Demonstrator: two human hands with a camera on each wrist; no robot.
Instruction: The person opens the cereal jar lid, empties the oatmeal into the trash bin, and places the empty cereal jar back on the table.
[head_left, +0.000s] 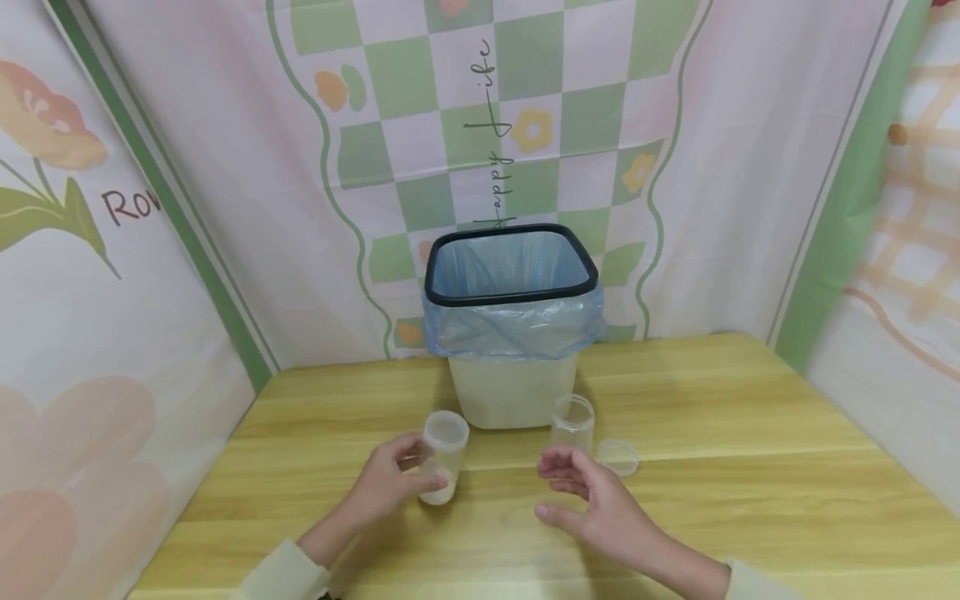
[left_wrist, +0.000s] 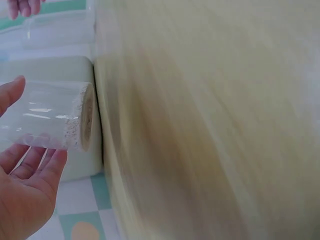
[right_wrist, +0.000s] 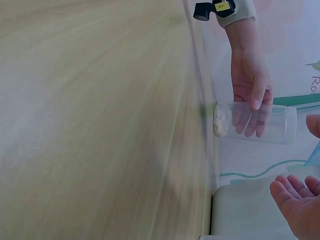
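Note:
My left hand (head_left: 392, 482) grips a clear plastic jar (head_left: 447, 457), thumb on one side and fingers on the other. A translucent lid (head_left: 447, 427) appears to cover its top. In the left wrist view, a layer of pale crumbly grains (left_wrist: 75, 117) lies at the jar's bottom. It stands upright at or just above the table; I cannot tell which. My right hand (head_left: 592, 508) hovers with loosely bent fingers and holds nothing. Just beyond it stands a second clear jar (head_left: 573, 421) with an open mouth, partly hidden by the fingers. Beside that jar lies a round clear lid (head_left: 618, 457).
A whitish bin (head_left: 513, 392) stands behind the jars, lined with a blue plastic bag (head_left: 517, 329) under a black rim (head_left: 512, 297). The wood-grain table (head_left: 300, 467) ends at patterned curtains (head_left: 420, 158) at the back and sides.

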